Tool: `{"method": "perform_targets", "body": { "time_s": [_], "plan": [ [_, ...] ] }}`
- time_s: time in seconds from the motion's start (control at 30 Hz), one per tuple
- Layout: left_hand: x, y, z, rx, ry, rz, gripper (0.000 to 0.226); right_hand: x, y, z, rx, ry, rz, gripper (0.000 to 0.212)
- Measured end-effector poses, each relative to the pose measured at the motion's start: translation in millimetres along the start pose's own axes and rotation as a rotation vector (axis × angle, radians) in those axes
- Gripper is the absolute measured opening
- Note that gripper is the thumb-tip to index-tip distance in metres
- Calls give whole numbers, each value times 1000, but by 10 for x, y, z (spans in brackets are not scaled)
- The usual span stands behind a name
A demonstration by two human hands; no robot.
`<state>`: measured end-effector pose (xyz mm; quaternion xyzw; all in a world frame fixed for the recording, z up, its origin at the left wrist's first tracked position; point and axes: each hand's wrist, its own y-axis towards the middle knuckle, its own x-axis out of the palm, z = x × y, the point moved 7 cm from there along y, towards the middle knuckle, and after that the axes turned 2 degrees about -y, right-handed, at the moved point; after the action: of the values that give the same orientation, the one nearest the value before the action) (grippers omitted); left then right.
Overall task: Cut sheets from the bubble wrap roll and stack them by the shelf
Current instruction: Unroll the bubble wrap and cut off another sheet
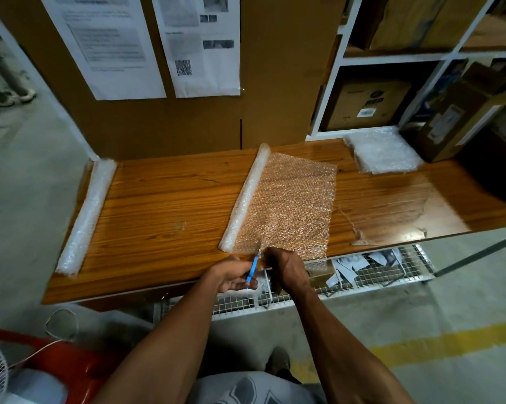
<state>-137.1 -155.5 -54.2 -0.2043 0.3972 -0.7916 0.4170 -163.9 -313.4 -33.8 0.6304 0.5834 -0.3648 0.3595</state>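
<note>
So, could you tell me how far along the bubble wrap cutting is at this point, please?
Done: a stack of cut clear bubble wrap sheets lies by the white shelf. In hand: the left hand holds a blue-handled cutter at the near edge of the unrolled bubble wrap length, which the right hand grips. Left: finishing this cut, stacking it, then the remaining bubble wrap roll.

On the table, a bubble wrap roll lies mid-surface, its unrolled sheet spreading right; a second roll lies at the left end, cut sheets stacked far right beside the shelf.
</note>
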Motion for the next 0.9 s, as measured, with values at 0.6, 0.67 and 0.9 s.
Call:
{"method": "perform_targets", "body": {
  "time_s": [0.6,0.67,0.9],
  "plan": [
    [43,24,139,6,-56,-24,34,70,-47,56,54,3,107,18],
    [40,73,162,15,-68,-8,42,90,-64,69,58,12,107,20],
    [94,137,219,55,-93,26,20,82,-78,82,32,11,98,23]
  ]
}}
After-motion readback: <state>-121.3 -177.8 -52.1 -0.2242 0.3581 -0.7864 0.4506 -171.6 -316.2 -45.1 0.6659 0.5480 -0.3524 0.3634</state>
